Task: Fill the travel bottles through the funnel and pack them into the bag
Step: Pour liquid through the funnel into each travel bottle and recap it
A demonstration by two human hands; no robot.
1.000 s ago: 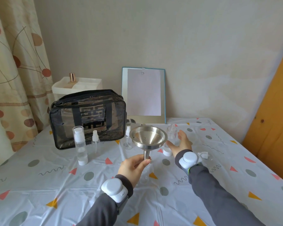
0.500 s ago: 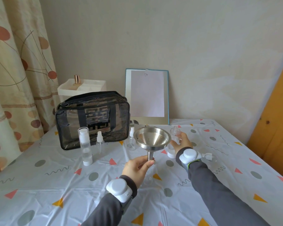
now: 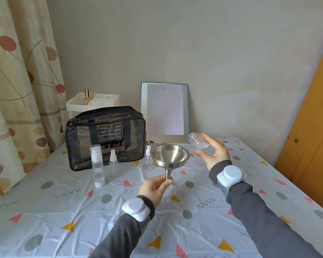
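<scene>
Funnel [image 3: 169, 157] in left grip [image 3: 154, 189], bottle [image 3: 198, 141] in right grip [image 3: 213, 155]

The funnel [image 3: 169, 157] is smooth, satin-bright metal. The bag [image 3: 104, 136] has glossy see-through plastic walls with black woven trim. The bottle [image 3: 198, 141] at 1 o'clock of the funnel is clear plastic. The tabletop [image 3: 63, 211] shows creased, faintly shiny plastic. At 9 o'clock hangs a matt cloth curtain [image 3: 17, 90]; at 3 o'clock stands a knotty wood panel [image 3: 309, 127].

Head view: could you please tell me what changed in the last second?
The right hand took hold of the small clear plastic bottle and lifted it off the table, neck tilted toward the steel funnel. The left hand still pinches the funnel's stem; the black see-through bag and standing bottles have not moved.
</scene>
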